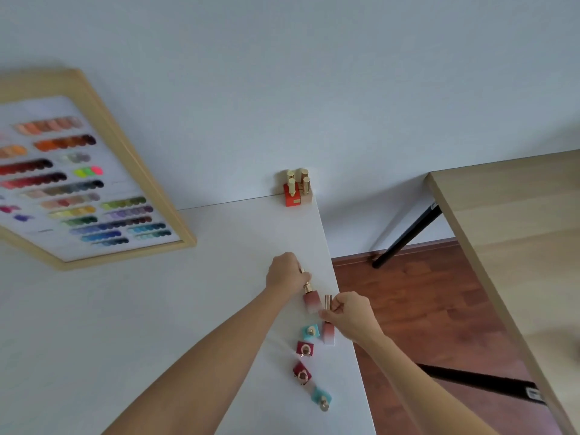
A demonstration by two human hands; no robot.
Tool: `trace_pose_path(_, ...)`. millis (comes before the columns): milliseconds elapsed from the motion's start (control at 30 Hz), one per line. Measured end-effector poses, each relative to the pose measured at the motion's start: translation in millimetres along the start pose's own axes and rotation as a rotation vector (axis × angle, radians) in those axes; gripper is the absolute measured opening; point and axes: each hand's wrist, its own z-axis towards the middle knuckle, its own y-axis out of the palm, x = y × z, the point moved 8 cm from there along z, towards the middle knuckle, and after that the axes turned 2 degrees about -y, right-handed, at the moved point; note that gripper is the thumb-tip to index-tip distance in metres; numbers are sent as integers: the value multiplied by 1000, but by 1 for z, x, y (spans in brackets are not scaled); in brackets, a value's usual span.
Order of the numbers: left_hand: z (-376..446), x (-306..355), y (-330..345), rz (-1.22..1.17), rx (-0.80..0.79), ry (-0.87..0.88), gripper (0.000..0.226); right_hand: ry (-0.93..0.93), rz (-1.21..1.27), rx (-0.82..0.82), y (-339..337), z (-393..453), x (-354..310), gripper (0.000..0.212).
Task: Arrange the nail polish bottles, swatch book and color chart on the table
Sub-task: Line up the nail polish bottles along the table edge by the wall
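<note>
My left hand [284,273] grips the gold cap of a pink gradient nail polish bottle [311,300] near the right edge of the white table [219,277]. My right hand [348,315] holds the gold cap of a second pink gradient bottle [329,335] just beside it. Below them stand a teal bottle [310,331], two dark red bottles [304,348] [302,372] and another teal bottle [320,397] in a loose line. A cluster of gold-capped bottles [296,189], one orange-red, stands at the far right corner. The wood-framed color chart [81,183] lies at the left.
The white table's right edge [342,302] runs close to the bottles, with brown wooden floor [423,309] beyond it. A light wooden table [514,246] with black legs [408,237] stands to the right. A pale wall is behind.
</note>
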Motion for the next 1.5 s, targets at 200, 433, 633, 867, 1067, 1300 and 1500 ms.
trace_pose_path(200,-31,2,-40,-49,160,171,13,-119,-31,102,-18,-5,-18,21)
trace_pose_path(433,-79,-13,-38,55,144,275,14,-274,36,146,-20,-17,-47,15)
trace_pose_path(633,-102,-14,-31,35,131,292,24,-321,-25,43,-2,-26,-54,32)
trace_pose_path(867,-119,-23,-36,0,143,262,45,-306,-82,146,-16,-55,-39,31)
trace_pose_path(1067,-151,-12,-28,18,152,510,21,-338,-170,-154,14,-119,2,30)
trace_pose_path(1300,-146,7,-2,215,74,489,28,-412,-187,-70,48,-134,3,20)
trace_pose_path(1500,-145,0,-6,279,42,459,20,-422,-173,92,20,-126,4,14)
